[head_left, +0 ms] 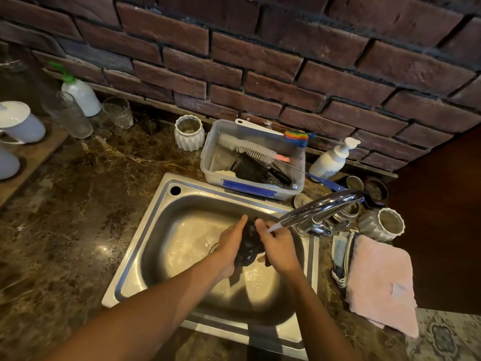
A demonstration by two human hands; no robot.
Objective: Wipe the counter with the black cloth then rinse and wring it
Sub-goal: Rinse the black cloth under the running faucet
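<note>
Right now both hands are closed around the black cloth (249, 243), bunched into a wet wad between them over the middle of the sink (145, 246). The left hand (231, 243) grips it from the left with the thumb pointing up, and the right hand (278, 246) grips it from the right, fingers curled over the fabric. Water runs from the tap (322, 207) at the sink's right rim straight onto the right hand's fingers and the top of the cloth.

By my reading, rinsing is underway and wringing comes next. The stream hitting knuckles rather than cloth could spray outward, wetting the counter (65, 230) or the pink towel (382, 282) lying near its right edge. A twist made too high above the basin could also drip onto the rim.
</note>
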